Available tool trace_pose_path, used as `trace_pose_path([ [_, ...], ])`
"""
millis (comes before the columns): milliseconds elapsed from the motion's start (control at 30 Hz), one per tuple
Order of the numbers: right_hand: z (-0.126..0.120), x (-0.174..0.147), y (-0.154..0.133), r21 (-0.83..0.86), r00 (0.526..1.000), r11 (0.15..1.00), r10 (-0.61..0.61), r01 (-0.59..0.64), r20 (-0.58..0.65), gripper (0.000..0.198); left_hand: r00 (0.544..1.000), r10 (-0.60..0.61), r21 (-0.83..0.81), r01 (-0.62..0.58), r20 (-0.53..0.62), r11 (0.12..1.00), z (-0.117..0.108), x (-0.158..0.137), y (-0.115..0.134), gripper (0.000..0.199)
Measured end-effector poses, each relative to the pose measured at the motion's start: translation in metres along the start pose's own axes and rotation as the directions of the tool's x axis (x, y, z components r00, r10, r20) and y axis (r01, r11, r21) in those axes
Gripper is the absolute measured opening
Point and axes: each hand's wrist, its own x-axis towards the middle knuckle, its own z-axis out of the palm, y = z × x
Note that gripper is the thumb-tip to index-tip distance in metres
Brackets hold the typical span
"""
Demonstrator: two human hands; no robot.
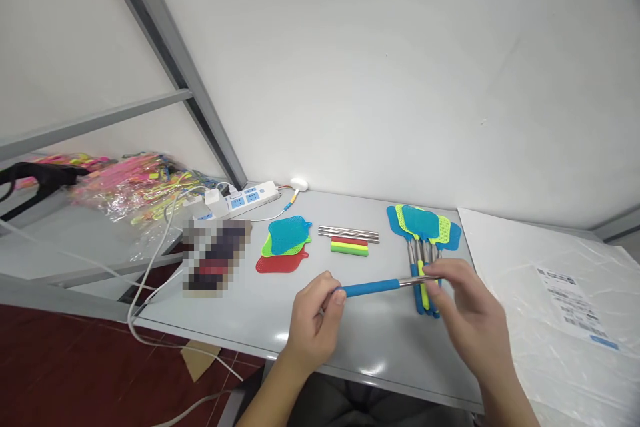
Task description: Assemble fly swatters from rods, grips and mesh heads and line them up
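Left hand (pixel 314 321): we find the fingers curled closed around the free end of a blue grip, thumb pressed on top.
Right hand (pixel 473 317): thumb and fingers pinch the bare metal end of the same piece.
Blue grip (pixel 373 287): held between both hands above the front half of the table, nearly level, its metal rod (pixel 411 281) projecting toward our right.
Table (pixel 380 340): grey, glossy, reflecting light near its front edge.
Clear plastic wrapping (pixel 530 320): spread over the table's right end, with a printed label (pixel 577 307) whose text we cannot read.
Finished swatters (pixel 421 221): bundled behind the right hand, blue and yellow-green heads fanned toward the wall; we cannot tell whether the held rod touches their handles.
Loose grips (pixel 349 248): red, yellow-green and green, side by side.
Spare rods (pixel 349 233): metal, lying just behind the loose grips.
Swatter heads (pixel 289 235): blue over green over red, overlapping, left of the rods.
Pixelated item (pixel 217 258): left of the heads; we cannot identify it.
Power strip (pixel 245 199): near the rear left corner, plugs inserted.
Wall (pixel 380 80): white, directly behind the table.
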Motion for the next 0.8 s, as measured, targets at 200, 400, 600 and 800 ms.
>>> trace_pose_path([
  [200,0.007,-0.008,-0.003,-0.524,0.865,0.701,-0.289,0.483,0.411,0.019,0.995,0.078,-0.025,-0.076,0.065,0.997,-0.005,0.001,0.002,0.021],
  [400,0.017,-0.019,-0.004,-0.566,0.806,0.62,-0.195,0.543,0.559,0.032,0.991,-0.112,-0.393,0.133,0.077,0.91,-0.018,0.027,0.016,0.058],
  [600,0.031,-0.035,-0.012,-0.588,0.773,0.537,-0.215,0.604,0.598,0.027,0.922,-0.231,-0.481,0.362,0.31,0.798,-0.014,0.05,0.017,0.078],
  [800,0.026,-0.047,-0.013,-0.607,0.752,0.473,-0.216,0.639,0.623,0.023,0.879,-0.23,-0.535,0.442,0.417,0.72,0.001,0.04,0.011,0.089],
])
